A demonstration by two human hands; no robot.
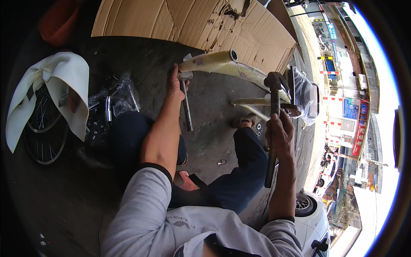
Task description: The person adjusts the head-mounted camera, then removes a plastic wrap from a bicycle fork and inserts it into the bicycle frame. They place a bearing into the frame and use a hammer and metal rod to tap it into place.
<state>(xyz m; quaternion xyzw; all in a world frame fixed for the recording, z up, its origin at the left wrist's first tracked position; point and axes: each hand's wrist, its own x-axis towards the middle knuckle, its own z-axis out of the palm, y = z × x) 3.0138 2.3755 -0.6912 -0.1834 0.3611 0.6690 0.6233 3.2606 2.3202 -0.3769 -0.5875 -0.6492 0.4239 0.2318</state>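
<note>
My right hand point(280, 130) grips a hammer point(275, 84) by its handle, with the dark metal head uppermost and the handle's end hanging below my fist. My left hand point(176, 85) is curled around the upper part of a grey metal bar point(187, 110) with a wider pale end. My left thumb is at the near end of the thick tube of a cream bicycle frame point(208, 61); whether it presses on it I cannot tell. Protective film covers parts of the frame. Its far tube end is open and ringed dark. The hammer overlaps the frame's right part.
Flattened cardboard point(192, 22) lies beyond the frame. Left are a spoked wheel point(48, 128), a white foam sheet point(65, 69) and plastic-bagged metal parts point(126, 96). Small rings point(258, 127) lie near my foot. A plastic-wrapped item point(305, 96) and a white car point(310, 225) are right.
</note>
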